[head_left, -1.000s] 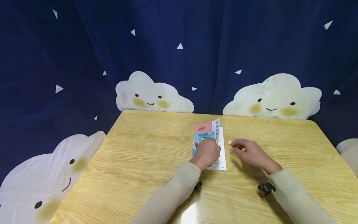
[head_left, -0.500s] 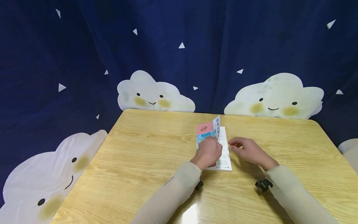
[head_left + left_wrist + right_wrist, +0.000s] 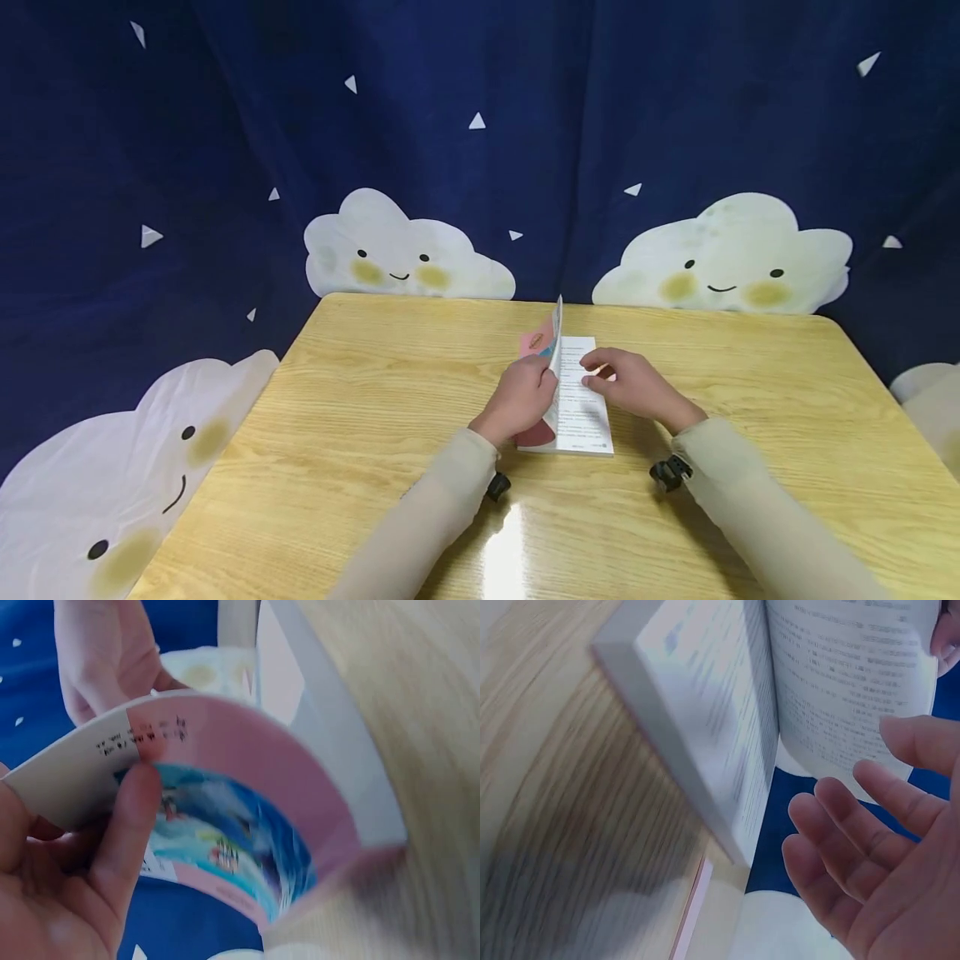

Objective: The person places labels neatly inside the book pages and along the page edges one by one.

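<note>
A paperback book lies on the wooden table with its printed page facing up. My left hand grips the lifted front cover and some pages, thumb on the cover's outer side, so they stand up and bend. Pink with a blue picture, the cover curves away from the thumb in the left wrist view. My right hand hovers at the right side of the printed page, fingers loosely bent. The right wrist view shows its fingers apart with nothing between them.
The wooden table extends around the book on all sides. Behind it hangs a dark blue curtain with white clouds and small triangles. Dark wrist cameras sit under both sleeves.
The left hand has moved left, swinging the cover and pages from leaning to nearly upright and baring more of the printed page. The right hand has come left from beside the book to over the page.
</note>
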Motion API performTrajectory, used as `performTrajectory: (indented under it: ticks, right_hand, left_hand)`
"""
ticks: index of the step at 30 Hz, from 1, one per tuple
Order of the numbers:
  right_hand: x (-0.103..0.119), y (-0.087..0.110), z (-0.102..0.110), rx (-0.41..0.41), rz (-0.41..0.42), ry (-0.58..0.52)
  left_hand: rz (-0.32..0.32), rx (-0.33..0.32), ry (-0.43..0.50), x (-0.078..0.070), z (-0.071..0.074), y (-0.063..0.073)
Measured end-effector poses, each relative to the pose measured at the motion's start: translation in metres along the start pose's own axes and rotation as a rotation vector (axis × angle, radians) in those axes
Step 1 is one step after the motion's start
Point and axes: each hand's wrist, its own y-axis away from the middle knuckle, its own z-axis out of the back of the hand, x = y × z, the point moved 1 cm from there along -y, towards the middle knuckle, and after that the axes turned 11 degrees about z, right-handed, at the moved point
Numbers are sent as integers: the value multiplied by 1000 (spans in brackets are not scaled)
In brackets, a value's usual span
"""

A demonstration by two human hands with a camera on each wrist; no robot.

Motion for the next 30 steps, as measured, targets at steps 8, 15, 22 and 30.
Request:
performTrajectory:
  ticks: [8, 15, 22, 30]
  right_hand:
    - [12, -10, -5, -6, 44, -1]
    - [17, -10, -3, -27, 52, 20]
    - [14, -14, -5, -30, 37, 27]
    - [16, -20, -8, -44, 31, -26]
  left_hand:
    - [-50, 31, 28, 5, 8, 0]
    - [-59, 33, 43, 2, 2, 2]
    - [-26, -1, 72, -3, 1, 5]
    - [29, -46, 123, -5, 3, 10]
